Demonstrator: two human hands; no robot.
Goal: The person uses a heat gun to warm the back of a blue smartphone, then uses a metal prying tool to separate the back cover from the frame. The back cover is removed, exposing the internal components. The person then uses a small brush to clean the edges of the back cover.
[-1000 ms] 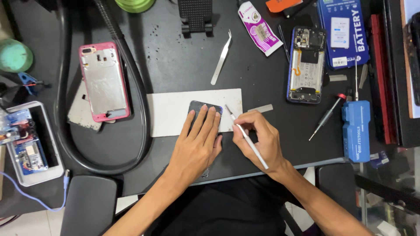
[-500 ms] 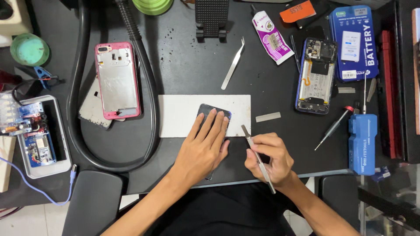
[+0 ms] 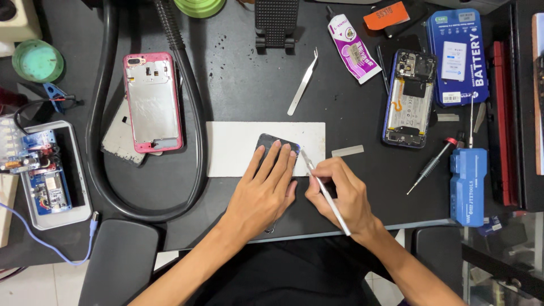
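Note:
My left hand [image 3: 262, 191] lies flat on a dark phone back panel [image 3: 271, 142], pressing it down onto a white sheet [image 3: 232, 148] on the black table. My right hand [image 3: 339, 194] holds a thin white-handled tool [image 3: 324, 190] like a pen. Its tip touches the panel's right edge, just beside my left fingertips. Most of the panel is hidden under my left hand.
A pink phone frame [image 3: 152, 102] and a thick black hose [image 3: 105, 147] lie to the left. Metal tweezers [image 3: 302, 84], a glue tube [image 3: 352, 48], an opened phone [image 3: 409, 97], a blue battery box [image 3: 457, 54], a screwdriver [image 3: 432, 165] and a blue tool block [image 3: 468, 186] lie behind and to the right.
My view has shifted, so the table sits lower and more to the right in frame. Both hands stay on the panel; the tool has tilted slightly along the panel's right edge.

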